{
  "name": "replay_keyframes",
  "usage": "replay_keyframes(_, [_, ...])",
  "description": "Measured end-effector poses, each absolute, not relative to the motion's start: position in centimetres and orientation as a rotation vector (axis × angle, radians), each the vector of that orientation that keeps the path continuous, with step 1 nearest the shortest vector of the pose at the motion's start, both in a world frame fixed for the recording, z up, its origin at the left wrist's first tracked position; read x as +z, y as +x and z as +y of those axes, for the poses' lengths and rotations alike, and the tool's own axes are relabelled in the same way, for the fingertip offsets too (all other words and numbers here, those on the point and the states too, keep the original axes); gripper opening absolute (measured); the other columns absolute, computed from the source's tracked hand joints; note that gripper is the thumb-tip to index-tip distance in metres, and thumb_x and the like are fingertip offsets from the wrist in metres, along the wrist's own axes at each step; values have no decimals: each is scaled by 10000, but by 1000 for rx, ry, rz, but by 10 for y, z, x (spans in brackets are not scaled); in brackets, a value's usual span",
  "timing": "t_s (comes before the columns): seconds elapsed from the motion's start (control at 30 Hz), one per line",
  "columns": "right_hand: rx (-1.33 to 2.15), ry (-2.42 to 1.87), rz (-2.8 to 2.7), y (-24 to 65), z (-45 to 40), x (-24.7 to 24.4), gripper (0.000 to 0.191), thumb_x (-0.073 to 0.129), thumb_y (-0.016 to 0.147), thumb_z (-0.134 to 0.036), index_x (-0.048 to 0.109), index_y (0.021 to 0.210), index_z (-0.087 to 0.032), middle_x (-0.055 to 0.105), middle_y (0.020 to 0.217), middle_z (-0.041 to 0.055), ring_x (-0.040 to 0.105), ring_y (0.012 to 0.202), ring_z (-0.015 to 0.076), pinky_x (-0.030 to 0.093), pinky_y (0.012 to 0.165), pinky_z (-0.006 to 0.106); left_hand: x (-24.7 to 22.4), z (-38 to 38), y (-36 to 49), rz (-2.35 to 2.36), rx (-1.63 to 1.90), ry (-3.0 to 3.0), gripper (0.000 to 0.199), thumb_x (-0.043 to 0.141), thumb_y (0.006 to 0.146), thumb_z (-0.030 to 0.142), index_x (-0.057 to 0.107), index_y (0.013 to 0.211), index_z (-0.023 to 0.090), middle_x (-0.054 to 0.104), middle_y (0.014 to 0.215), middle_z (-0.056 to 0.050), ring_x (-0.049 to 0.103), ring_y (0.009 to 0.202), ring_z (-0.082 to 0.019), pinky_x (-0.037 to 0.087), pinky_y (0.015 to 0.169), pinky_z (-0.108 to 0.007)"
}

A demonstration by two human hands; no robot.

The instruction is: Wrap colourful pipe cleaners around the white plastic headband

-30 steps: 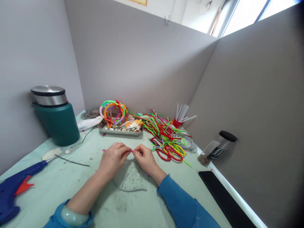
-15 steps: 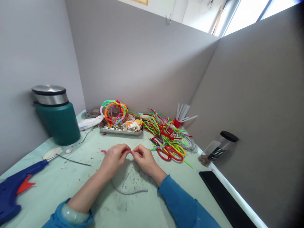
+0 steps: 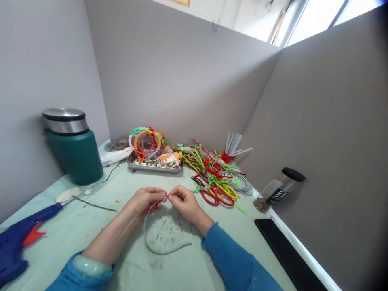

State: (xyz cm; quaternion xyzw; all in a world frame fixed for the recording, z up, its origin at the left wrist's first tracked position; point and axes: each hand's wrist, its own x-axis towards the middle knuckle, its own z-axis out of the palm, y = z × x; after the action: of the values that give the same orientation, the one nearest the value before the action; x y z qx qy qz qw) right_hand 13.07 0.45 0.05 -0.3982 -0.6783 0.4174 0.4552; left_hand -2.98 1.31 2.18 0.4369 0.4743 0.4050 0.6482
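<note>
Centre of the frame, left hand [image 3: 147, 201]: my thumb and fingers pinch the upper end of a thin grey cord [image 3: 160, 253]
Right hand [image 3: 184, 201]: just beside the left, thumb and forefinger pinched on a small pink piece [image 3: 167, 196] between my two sets of fingertips
Grey cord: bows down from the pinch in an open curve to lower centre; whether it touches the pale green tabletop [image 3: 169, 277] I cannot tell
Tray [image 3: 154, 169]: metal, beyond my hands, with bright rings [image 3: 136, 146] standing in it
Right of centre: red-handled scissors [image 3: 216, 198] near a heap of coloured fuzzy stems [image 3: 203, 161]
Lower left: blue glue gun [image 3: 15, 238]
</note>
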Motion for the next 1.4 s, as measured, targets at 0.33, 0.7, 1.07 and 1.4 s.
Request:
replay_keyframes(0.33, [898, -1106, -1545, 131, 17, -10, 164, 538, 748, -311, 529, 692, -157, 467, 581, -37, 395, 538, 89, 333, 510, 199, 21, 6, -25, 1481, 1374, 2416, 164, 544, 771, 272, 680, 851, 225, 609, 839, -61, 499, 861, -211, 372, 767, -340])
replay_keyframes(0.7, [918, -1074, -1534, 129, 13, -7, 160, 542, 747, -306, 528, 690, -157, 452, 577, -40, 391, 537, 87, 330, 506, 196, 3, 8, -20, 1457, 1103, 2501, 245, 445, 832, 246, 663, 935, 200, 672, 909, -86, 568, 832, -211, 409, 747, -324])
replay_keyframes(1.07, [887, -1023, -1539, 130, 9, -2, 171, 540, 759, -323, 537, 702, -162, 470, 596, -34, 407, 548, 91, 338, 513, 202, 17, 3, -19, 1450, 1086, 2455, 248, 442, 838, 269, 672, 915, 220, 666, 895, -57, 580, 798, -190, 391, 727, -295])
replay_keyframes(1.4, [1404, -833, -1230, 138, 16, 2, 394, 366, 834, -500, 552, 871, -155, 574, 708, 35, 504, 478, 98, 356, 389, 199, 25, 2, -22, 1465, 1258, 2232, 212, 471, 819, 305, 662, 813, 213, 672, 807, -37, 577, 747, -172, 382, 696, -256])
